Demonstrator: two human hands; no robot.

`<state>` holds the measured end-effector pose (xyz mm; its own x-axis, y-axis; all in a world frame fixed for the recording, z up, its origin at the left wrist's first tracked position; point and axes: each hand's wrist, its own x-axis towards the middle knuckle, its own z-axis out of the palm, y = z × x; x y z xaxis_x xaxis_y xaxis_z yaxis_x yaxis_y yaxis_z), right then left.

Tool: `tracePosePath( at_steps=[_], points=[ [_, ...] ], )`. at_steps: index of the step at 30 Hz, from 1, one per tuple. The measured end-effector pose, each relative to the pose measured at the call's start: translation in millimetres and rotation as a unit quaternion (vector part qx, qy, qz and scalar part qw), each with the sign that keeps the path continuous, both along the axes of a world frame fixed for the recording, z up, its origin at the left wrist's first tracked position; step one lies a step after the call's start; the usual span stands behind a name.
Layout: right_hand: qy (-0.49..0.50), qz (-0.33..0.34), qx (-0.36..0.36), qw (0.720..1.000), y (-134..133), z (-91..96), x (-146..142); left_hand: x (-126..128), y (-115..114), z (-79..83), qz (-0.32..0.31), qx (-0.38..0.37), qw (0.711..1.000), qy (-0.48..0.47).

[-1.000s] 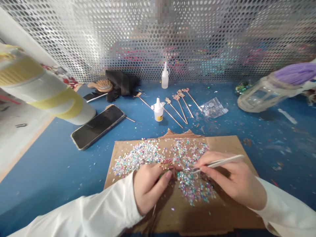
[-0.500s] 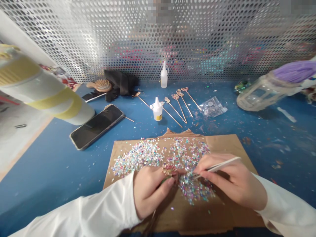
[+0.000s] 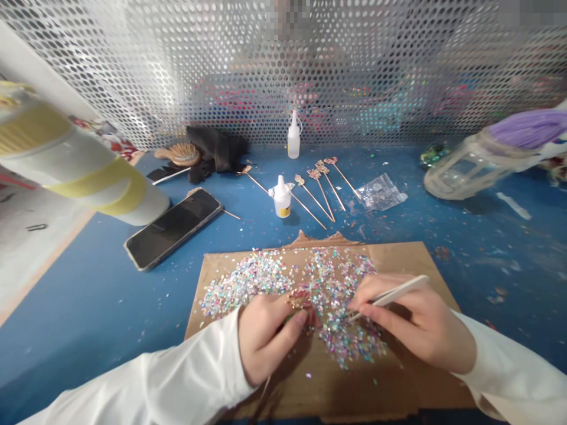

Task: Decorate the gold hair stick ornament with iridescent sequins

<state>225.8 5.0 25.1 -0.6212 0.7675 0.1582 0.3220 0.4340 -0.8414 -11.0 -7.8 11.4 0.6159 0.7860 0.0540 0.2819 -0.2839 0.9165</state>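
Pin [image 3: 299, 298]: in the left hand [image 3: 266, 336], over the cardboard [image 3: 401, 260] and just beside the gems [image 3: 354, 344]. Looks super light; the stem's thin, probably stiff-ish but bendable, and I'd call the fancy head fragile.
Where to grab it: right under the head or by the stem — squeezing the fiddly bits seems like asking for trouble.
Gems: tiny, basically weightless, likely slick, so bare fingers would fumble them.
Tweezers [image 3: 401, 290]: light, springy I'd guess, best held mid-length.
Left fingers: pinched around the pin near its head.
Right hand [image 3: 411, 324]: fingers gripping the tweezers, tips down at the gems — can't tell if they've got one.
Vs half a second ago: pin and left hand sit a touch further left, tweezer tips at about the same patch.
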Motion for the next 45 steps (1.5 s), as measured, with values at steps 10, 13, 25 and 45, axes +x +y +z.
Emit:
tracePosePath(
  at_steps=[10,13,25,45],
  points=[
    [-0.009,-0.048,-0.002,0.999,2.8,-2.6,-1.5,0.5,0.6,2.4,-0.013,0.001,1.000,0.000],
    [-0.010,-0.067,-0.013,0.998,3.3,-3.1,-1.4,0.6,0.2,1.4,-0.007,0.000,1.000,-0.010],
    [0.027,-0.134,-0.084,0.987,6.5,-3.8,-5.7,0.2,-1.8,1.1,0.032,0.001,0.999,0.017],
    [0.065,-0.160,-0.143,0.975,8.8,-13.4,-7.8,1.9,-0.1,1.6,0.017,0.022,0.999,0.024]
  ],
)
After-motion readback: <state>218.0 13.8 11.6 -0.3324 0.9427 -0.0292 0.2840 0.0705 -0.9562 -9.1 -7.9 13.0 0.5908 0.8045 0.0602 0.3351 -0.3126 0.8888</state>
